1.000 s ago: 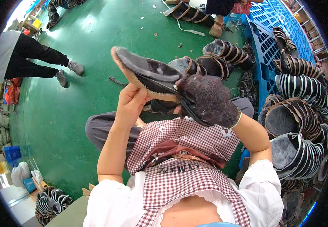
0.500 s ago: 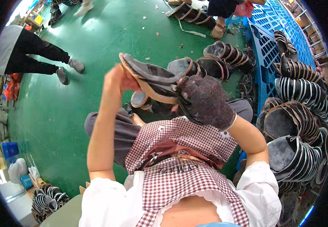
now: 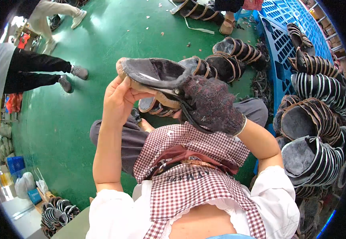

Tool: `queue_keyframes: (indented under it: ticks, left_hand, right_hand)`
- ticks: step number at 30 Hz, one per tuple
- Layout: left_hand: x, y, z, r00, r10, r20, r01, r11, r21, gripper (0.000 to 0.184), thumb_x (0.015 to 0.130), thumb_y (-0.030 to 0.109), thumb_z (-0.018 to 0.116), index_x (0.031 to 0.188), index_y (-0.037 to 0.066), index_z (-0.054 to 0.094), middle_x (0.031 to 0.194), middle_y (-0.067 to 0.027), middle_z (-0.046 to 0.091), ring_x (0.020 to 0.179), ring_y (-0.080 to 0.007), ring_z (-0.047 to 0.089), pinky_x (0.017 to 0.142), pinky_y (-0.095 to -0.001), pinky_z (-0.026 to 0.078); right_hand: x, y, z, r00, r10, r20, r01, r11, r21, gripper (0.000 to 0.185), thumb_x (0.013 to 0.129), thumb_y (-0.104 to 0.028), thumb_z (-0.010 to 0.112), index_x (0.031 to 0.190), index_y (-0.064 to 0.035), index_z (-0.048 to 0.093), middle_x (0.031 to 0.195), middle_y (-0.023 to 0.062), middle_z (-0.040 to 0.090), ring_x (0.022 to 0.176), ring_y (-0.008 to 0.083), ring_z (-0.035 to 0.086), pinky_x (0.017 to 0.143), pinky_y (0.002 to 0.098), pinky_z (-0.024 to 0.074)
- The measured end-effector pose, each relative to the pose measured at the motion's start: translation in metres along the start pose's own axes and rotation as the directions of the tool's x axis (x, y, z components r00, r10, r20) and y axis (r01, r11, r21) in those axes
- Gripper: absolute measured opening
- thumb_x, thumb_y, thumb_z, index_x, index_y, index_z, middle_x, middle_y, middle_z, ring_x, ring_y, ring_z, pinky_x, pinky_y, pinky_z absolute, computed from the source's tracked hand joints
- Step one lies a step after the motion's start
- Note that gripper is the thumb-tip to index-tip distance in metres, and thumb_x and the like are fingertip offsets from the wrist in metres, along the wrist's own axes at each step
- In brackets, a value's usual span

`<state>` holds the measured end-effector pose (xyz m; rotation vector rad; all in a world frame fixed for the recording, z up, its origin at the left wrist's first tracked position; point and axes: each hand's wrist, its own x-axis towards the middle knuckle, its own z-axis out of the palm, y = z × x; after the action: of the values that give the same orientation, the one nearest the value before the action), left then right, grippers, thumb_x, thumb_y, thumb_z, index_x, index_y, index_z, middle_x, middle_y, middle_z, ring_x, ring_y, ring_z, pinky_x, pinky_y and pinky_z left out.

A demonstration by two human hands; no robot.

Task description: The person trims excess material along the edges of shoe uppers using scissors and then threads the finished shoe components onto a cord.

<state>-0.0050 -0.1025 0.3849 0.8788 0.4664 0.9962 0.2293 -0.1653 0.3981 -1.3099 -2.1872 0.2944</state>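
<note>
A dark shoe upper with a grey fuzzy lining and a tan lower edge is held up in front of my chest, its opening facing me. My bare left hand pinches the tan edge near its left end, thumb pressed against the side. At the right end, my right hand, in a dark knitted glove, is closed around the upper. A dark strap hangs down beside the glove. Below and behind it, more dark uppers with tan edges are partly hidden.
Bundles of nested uppers lie on the green floor ahead. Taller stacks stand at my right, beside a blue plastic pallet. Two people stand at the far left, and another person's foot shows at the top. Another bundle sits at lower left.
The upper has tilted so more of its inside faces me. My left hand has shifted from a blurred position at the end to a pinch under the edge. A person in pale trousers shows more fully.
</note>
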Motion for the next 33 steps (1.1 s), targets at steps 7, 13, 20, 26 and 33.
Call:
queue_keyframes:
  ticks: [7,13,20,26,33]
  left_hand:
    - [-0.004,-0.003,0.008,0.998,-0.059,0.008,0.058,0.989,0.136,0.029,0.091,0.011,0.043,0.113,-0.007,0.049,0.104,-0.0194,0.06,0.093,-0.0296,0.062,0.084,-0.0424,0.051]
    - [-0.01,-0.008,0.009,0.998,-0.033,-0.058,0.05,0.945,0.323,0.023,0.086,0.004,0.046,0.101,-0.008,0.059,0.096,-0.0137,0.064,0.088,-0.0196,0.062,0.083,-0.0333,0.049]
    - [-0.015,-0.014,0.026,0.994,0.106,-0.026,-0.038,0.567,0.823,0.014,0.08,0.001,0.054,0.088,-0.002,0.066,0.077,-0.0083,0.065,0.069,-0.0138,0.06,0.063,-0.0272,0.047]
    - [-0.016,-0.037,0.026,0.933,0.237,0.27,-0.294,0.074,0.953,0.013,0.069,-0.002,0.059,0.08,0.001,0.064,0.079,-0.0136,0.062,0.071,-0.0337,0.058,0.065,-0.0386,0.048]
    - [-0.01,-0.041,0.022,0.86,0.307,0.407,-0.359,-0.203,0.911,0.014,0.07,-0.002,0.06,0.084,0.0,0.062,0.085,-0.0161,0.062,0.076,-0.0346,0.059,0.067,-0.0409,0.047]
  right_hand:
    - [0.002,0.0,-0.005,1.0,-0.021,-0.02,0.022,0.998,0.059,0.04,0.064,-0.025,0.072,0.096,-0.0038,0.059,0.08,0.0165,0.06,0.071,0.0347,0.061,0.06,0.0407,0.0472]
    - [-0.003,-0.001,-0.004,0.986,0.095,0.137,-0.12,0.976,0.182,0.04,0.066,-0.028,0.073,0.094,-0.0041,0.059,0.078,0.0166,0.059,0.071,0.0339,0.061,0.06,0.0404,0.0473]
    - [-0.005,-0.003,-0.002,0.99,0.078,0.116,-0.11,0.947,0.301,0.048,0.062,-0.034,0.076,0.096,-0.0049,0.059,0.077,0.0157,0.059,0.07,0.0343,0.061,0.059,0.0399,0.0476]
    - [-0.001,0.0,-0.001,0.999,0.037,0.037,-0.042,0.987,0.156,0.049,0.062,-0.037,0.074,0.098,-0.0066,0.06,0.076,0.0168,0.061,0.071,0.0326,0.062,0.059,0.0405,0.0495]
    - [0.013,0.001,-0.008,0.984,0.003,0.178,-0.016,0.997,0.074,0.05,0.063,-0.04,0.072,0.097,-0.0058,0.06,0.078,0.0157,0.061,0.073,0.0337,0.061,0.062,0.0409,0.0479]
